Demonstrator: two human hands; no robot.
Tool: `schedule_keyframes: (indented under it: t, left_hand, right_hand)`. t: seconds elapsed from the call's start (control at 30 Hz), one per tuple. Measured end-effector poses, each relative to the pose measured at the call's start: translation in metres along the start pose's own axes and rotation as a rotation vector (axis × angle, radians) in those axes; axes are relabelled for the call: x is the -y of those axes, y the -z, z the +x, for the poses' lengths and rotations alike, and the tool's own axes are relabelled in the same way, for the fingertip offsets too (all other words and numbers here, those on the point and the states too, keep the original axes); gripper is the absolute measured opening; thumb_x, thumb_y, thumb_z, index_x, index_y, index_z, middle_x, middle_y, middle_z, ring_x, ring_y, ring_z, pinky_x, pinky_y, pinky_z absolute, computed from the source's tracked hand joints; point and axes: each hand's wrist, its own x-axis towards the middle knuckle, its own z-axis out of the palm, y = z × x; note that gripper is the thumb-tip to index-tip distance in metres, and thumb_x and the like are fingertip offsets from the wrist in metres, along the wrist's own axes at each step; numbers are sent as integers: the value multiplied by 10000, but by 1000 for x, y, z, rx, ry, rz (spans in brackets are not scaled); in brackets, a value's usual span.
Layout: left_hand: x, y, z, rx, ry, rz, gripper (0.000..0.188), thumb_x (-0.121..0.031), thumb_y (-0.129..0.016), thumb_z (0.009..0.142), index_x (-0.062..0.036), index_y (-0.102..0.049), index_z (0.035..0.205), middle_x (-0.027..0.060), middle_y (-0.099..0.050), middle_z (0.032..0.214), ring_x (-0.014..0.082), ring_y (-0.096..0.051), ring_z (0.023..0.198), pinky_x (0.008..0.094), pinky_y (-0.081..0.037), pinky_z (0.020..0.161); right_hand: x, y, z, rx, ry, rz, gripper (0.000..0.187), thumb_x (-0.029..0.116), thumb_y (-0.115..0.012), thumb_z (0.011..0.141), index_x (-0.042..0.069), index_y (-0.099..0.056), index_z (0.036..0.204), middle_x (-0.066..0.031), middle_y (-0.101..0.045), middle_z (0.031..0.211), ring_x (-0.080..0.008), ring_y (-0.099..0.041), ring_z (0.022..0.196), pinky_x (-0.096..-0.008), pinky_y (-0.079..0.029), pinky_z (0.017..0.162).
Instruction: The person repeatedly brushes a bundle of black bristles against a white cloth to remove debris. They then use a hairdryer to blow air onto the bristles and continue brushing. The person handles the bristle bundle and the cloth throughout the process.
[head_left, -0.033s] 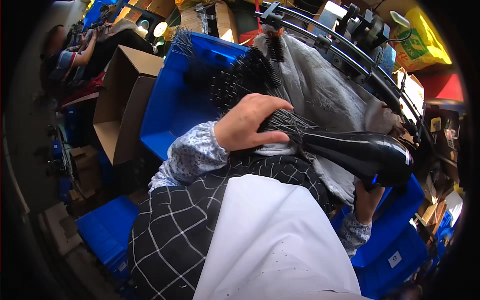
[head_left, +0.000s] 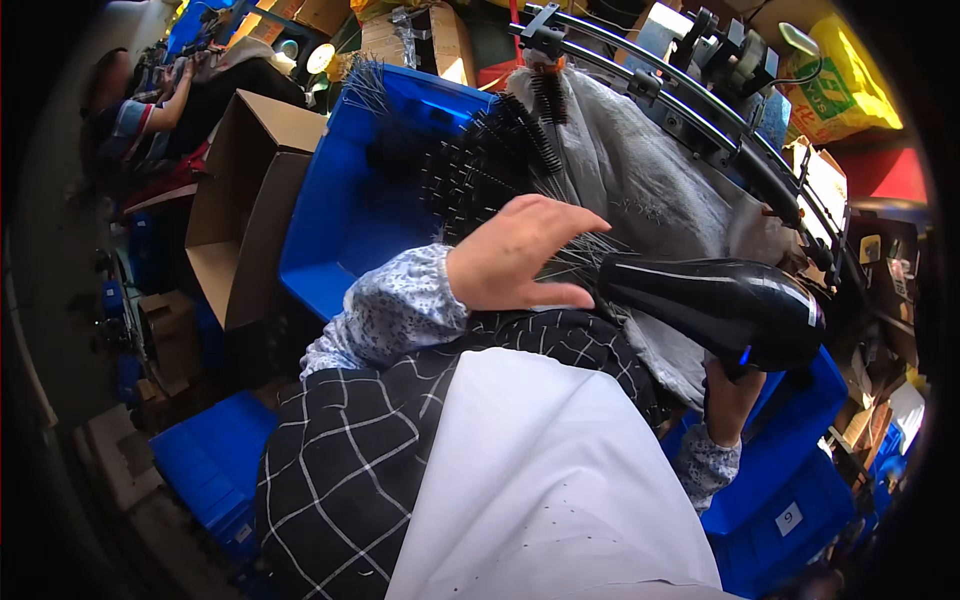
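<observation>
Gripping hairdryer (head_left: 712,306), right hand (head_left: 732,400), left hand (head_left: 508,256) nearby

The hair dryer (head_left: 705,300) looks glossy plastic, the wires (head_left: 577,262) metal.

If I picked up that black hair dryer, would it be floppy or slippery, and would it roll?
Probably stiff, not floppy: the black hair dryer looks like one hard, smooth shape. It might be a bit slippery, because its surface shines. Laid down, it could rock or roll a little, since its wide end is rounded.
</observation>
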Motion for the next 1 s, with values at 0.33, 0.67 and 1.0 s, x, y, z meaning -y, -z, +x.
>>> schedule_keyframes:
  t: [0.33,0.67,1.0]
  left_hand:
    - [-40,-30,48,58,-125,259,629,-262,-726,556,-43,-426,1064,44,-569,749,184,-573,714,341,-352,792]
    - [-64,-47,71,67,-131,302,657,-207,-747,525,-43,-445,1085,69,-595,833,198,-578,736,349,-331,821]
    - [6,21,50,-276,250,245,487,-140,-583,781,-7,-376,1202,154,-511,1069,255,-491,971,335,-359,855]
  right_hand:
    - [21,6,-10,232,-11,-221,353,19,-671,627,-28,-505,935,-81,-581,785,-145,-561,710,-266,-442,658]
    - [0,26,-13,125,99,-286,376,64,-642,571,-10,-494,908,-189,-564,747,-345,-554,703,-354,-435,613]
    - [-106,188,45,-920,115,-55,430,-34,-622,636,-23,-412,1011,-86,-498,887,-184,-536,799,-287,-424,762]
